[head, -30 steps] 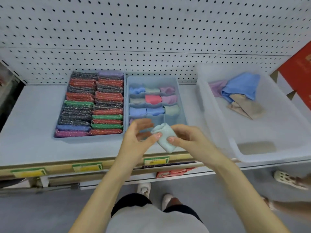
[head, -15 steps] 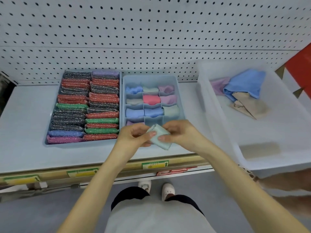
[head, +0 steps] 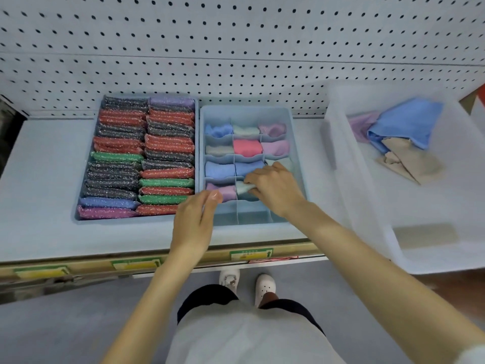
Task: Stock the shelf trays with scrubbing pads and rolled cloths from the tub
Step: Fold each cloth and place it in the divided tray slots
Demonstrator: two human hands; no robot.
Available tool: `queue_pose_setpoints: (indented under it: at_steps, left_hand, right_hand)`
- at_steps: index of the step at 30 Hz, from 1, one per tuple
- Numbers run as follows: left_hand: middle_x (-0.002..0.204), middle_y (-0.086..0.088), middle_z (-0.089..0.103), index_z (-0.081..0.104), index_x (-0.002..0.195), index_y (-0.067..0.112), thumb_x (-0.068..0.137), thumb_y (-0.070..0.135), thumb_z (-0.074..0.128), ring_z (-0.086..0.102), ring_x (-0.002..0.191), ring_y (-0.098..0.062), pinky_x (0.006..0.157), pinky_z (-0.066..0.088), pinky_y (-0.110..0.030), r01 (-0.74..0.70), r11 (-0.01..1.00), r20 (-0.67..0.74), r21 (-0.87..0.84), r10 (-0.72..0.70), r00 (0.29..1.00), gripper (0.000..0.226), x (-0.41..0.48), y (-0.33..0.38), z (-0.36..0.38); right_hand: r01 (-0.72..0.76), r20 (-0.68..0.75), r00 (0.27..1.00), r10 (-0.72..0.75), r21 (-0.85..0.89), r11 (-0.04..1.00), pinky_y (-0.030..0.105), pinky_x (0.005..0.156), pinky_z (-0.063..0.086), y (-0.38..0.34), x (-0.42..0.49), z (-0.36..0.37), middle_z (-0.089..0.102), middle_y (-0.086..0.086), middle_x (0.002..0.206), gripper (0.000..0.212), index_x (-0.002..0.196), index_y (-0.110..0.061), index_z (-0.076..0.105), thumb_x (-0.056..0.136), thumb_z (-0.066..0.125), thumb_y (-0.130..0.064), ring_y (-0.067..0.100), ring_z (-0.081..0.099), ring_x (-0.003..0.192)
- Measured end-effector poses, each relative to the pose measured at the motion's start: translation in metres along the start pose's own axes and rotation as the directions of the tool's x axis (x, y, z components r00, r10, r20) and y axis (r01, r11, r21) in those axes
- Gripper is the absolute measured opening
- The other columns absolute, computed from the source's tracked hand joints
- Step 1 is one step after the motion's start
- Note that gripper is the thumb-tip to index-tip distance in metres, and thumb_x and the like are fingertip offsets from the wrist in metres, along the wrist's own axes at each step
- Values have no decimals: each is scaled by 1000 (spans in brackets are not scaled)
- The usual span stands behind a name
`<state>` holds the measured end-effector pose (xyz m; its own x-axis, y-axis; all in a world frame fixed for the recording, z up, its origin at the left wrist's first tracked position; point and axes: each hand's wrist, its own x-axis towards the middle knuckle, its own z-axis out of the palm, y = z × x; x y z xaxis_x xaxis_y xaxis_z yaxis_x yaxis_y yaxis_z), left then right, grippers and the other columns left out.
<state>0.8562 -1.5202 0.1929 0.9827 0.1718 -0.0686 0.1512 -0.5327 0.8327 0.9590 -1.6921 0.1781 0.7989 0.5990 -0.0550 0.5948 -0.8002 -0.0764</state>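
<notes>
A blue divided tray [head: 298,158] on the shelf holds several rolled cloths in its compartments. My right hand [head: 275,189] grips a pale green rolled cloth [head: 242,188] and pushes it into a middle compartment of the fourth row. My left hand [head: 195,220] hovers relaxed and empty at the tray's front left corner, beside a purple rolled cloth [head: 226,192]. Left of it, a second blue tray [head: 76,214] is packed with glittery scrubbing pads [head: 143,158] in black, red, green, blue and purple. The white tub [head: 367,206] stands to the right.
Inside the tub lie a loose blue cloth [head: 412,122], a beige cloth [head: 412,161] and a lilac cloth [head: 360,126]. A pegboard wall [head: 236,48] backs the shelf. Price labels [head: 250,254] run along the shelf's front edge. The front row of the divided tray shows bare compartments.
Both hands held the pale green cloth in front of the tray. Now the right hand has carried it forward into a compartment, and the left hand has let go.
</notes>
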Motion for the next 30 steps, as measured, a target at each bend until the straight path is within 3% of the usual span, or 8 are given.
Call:
queue_pose_setpoints:
  at_steps: [3, 5, 8, 11, 16, 20, 25, 30]
  left_hand:
    - [94, 3, 69, 68, 95, 19, 89, 55, 19, 58, 89, -15, 78, 40, -29, 3, 1000, -2, -16, -3, 1000, 61, 0, 1, 2]
    - [95, 3, 69, 67, 92, 23, 90, 52, 19, 60, 91, -16, 82, 42, -31, 7, 1000, -16, -30, -7, 1000, 56, 0, -1, 2]
    - [95, 6, 68, 63, 90, 31, 92, 47, 21, 60, 92, -16, 84, 43, -32, 6, 999, -34, -46, -8, 999, 45, -1, -1, 3]
    - [95, 5, 67, 64, 90, 28, 96, 37, 25, 60, 94, -18, 85, 42, -30, 33, 998, -38, -54, -35, 999, 41, -1, -1, 6]
    - [93, 3, 69, 71, 91, 12, 102, 29, 30, 58, 89, -13, 75, 35, -11, 70, 997, -93, -35, -73, 993, 45, 1, 6, 11]
    - [90, 2, 69, 71, 92, 12, 99, 31, 28, 61, 85, -17, 74, 38, -26, 10, 1000, -136, 8, -9, 991, 48, 17, 41, 24]
    - [102, 1, 68, 65, 99, 19, 93, 46, 25, 60, 98, -19, 87, 42, -31, -68, 993, 46, -99, 72, 996, 49, 37, 113, 87]
    - [86, 10, 66, 60, 93, 31, 92, 53, 33, 56, 82, 3, 76, 40, -15, -136, 964, 117, -228, 166, 979, 34, 36, 188, 173]
  right_hand:
    - [67, 12, 998, -67, -16, 998, 26, 64, 44, 4, 2, 4, 65, 0, 60, 20, 67, -19, 67, 53, 82, -15, 24, 63, 59]
    - [96, 43, 994, -98, 35, 995, 30, 73, 39, 8, 1, 5, 66, 3, 68, 7, 76, -18, 67, 75, 72, -23, 27, 63, 68]
    - [37, 120, 992, -44, 64, 997, 30, 86, 28, 8, -1, 4, 70, 2, 95, 34, 104, -22, 67, 99, 39, -40, 28, 61, 89]
    - [16, 154, 987, -36, 133, 991, 35, 90, 34, 3, -11, 5, 69, 5, 104, 41, 114, -24, 63, 102, 27, -39, 30, 61, 98]
    - [-61, 184, 983, -5, 348, 935, 38, 84, 42, 7, -18, -8, 68, 9, 90, 42, 101, -17, 64, 103, 27, -37, 30, 60, 88]
    - [-174, 67, 983, 169, 616, 768, 33, 83, 44, 33, -26, -44, 70, 5, 94, 38, 103, -12, 68, 102, 37, -35, 20, 62, 87]
    - [-209, -11, 898, 439, 869, 448, 13, 70, 47, 112, -73, -85, 68, -7, 86, 19, 95, -12, 68, 97, 50, -16, -1, 65, 67]
    - [-329, 38, 736, 675, 893, 308, 19, 69, 46, 229, -138, -80, 66, -3, 78, 7, 92, -6, 69, 88, 63, -5, -3, 61, 61]
